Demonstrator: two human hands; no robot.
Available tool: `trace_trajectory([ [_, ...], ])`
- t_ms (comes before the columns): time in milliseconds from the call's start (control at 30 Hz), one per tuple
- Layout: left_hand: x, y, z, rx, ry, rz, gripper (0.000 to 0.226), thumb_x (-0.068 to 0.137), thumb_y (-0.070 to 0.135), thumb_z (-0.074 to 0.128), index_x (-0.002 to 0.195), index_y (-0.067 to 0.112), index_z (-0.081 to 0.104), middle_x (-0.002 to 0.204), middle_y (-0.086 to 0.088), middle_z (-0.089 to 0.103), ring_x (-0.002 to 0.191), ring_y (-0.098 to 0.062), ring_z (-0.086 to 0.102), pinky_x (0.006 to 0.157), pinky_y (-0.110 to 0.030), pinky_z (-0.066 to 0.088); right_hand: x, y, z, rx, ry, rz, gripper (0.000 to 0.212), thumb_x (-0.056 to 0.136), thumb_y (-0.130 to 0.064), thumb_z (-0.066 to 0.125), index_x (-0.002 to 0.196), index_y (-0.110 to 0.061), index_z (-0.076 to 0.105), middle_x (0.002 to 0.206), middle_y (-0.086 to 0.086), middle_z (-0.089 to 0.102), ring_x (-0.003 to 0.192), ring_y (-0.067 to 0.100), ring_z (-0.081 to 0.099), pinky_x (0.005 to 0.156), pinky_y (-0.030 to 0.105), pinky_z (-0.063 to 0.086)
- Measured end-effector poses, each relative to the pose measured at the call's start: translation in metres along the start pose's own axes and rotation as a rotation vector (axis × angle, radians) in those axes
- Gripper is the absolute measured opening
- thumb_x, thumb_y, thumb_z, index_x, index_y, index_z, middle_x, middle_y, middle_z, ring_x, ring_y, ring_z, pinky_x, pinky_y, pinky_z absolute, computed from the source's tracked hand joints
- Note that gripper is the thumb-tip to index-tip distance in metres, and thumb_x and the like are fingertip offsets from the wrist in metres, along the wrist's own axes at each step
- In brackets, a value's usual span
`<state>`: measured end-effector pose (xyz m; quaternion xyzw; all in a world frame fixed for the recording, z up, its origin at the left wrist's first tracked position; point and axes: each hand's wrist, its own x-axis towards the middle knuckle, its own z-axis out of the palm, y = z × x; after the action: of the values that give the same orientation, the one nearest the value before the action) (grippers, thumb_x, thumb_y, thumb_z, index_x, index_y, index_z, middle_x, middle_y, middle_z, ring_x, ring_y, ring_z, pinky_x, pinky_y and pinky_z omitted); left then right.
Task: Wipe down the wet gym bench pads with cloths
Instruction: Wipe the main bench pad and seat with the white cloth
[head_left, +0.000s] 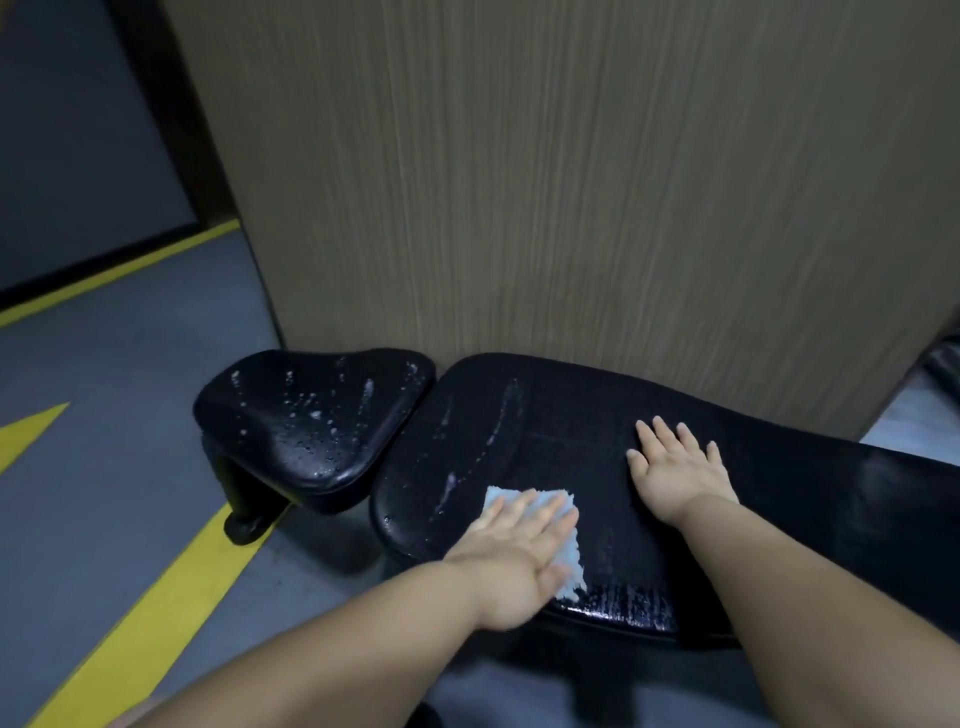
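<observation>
A long black back pad (550, 431) lies across the middle, streaked with wet foam on its left part. My left hand (519, 556) presses a light blue cloth (569, 561) flat on the pad's near left side, fingers straight. My right hand (675, 467) rests flat on the pad further right, fingers spread, holding nothing. To the left sits the smaller black seat pad (317, 415), dotted with water drops and foam.
A tall wood-grain panel (571, 182) stands right behind the bench. Grey floor (104, 415) with yellow lines (156, 597) lies to the left. The bench's black foot (244, 525) rests on the floor under the seat pad.
</observation>
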<state>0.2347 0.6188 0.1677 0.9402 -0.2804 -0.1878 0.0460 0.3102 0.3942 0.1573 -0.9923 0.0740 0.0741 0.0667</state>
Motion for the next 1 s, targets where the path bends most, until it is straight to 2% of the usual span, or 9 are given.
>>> trace_trajectory([
  [133,-0.021,0.001,0.01,-0.005,-0.006,0.007,0.058,0.105,0.043,0.017,0.153,0.031,-0.014,0.157,0.015,-0.026,0.143,-0.01,-0.029,0.114,-0.031,-0.021,-0.007,-0.001,0.0,-0.001,-0.027,0.005,0.056,0.102,-0.045,0.011,0.154,-0.027,0.001,0.162,-0.006,-0.006,0.149,0.019,-0.007,0.12,0.045,-0.004],
  [267,-0.02,0.0,0.009,-0.016,-0.017,0.009,0.057,0.105,0.043,0.015,0.152,0.032,-0.014,0.156,0.016,-0.026,0.142,-0.009,-0.03,0.115,-0.031,-0.021,-0.013,0.0,0.004,-0.033,0.016,-0.023,0.058,0.102,-0.046,0.012,0.155,-0.024,0.004,0.162,-0.005,-0.003,0.149,0.019,-0.006,0.12,0.045,-0.002],
  [533,0.019,-0.006,-0.006,-0.009,-0.028,-0.031,0.054,0.105,0.044,0.012,0.153,0.034,-0.012,0.157,0.018,-0.024,0.143,-0.008,-0.027,0.118,-0.035,-0.016,-0.019,-0.001,0.002,-0.076,0.02,-0.274,0.055,0.103,-0.042,0.017,0.155,-0.024,0.007,0.161,-0.011,0.0,0.148,0.01,-0.006,0.121,0.039,-0.003],
  [800,0.069,-0.018,-0.025,0.006,-0.004,-0.066,0.055,0.105,0.042,0.012,0.154,0.033,-0.011,0.158,0.016,-0.023,0.145,-0.011,-0.025,0.118,-0.036,-0.016,-0.01,-0.002,0.002,-0.06,-0.017,-0.271,0.056,0.103,-0.044,0.017,0.154,-0.028,0.003,0.16,-0.014,-0.004,0.147,0.007,-0.008,0.12,0.037,-0.005],
  [1000,0.11,-0.029,-0.041,-0.012,0.013,-0.083,0.055,0.105,0.042,0.014,0.154,0.033,-0.009,0.159,0.015,-0.021,0.146,-0.011,-0.022,0.119,-0.036,-0.014,-0.01,-0.003,0.006,-0.037,0.033,-0.265,0.055,0.102,-0.045,0.015,0.154,-0.031,0.004,0.16,-0.016,-0.003,0.147,0.006,-0.008,0.121,0.038,-0.005],
])
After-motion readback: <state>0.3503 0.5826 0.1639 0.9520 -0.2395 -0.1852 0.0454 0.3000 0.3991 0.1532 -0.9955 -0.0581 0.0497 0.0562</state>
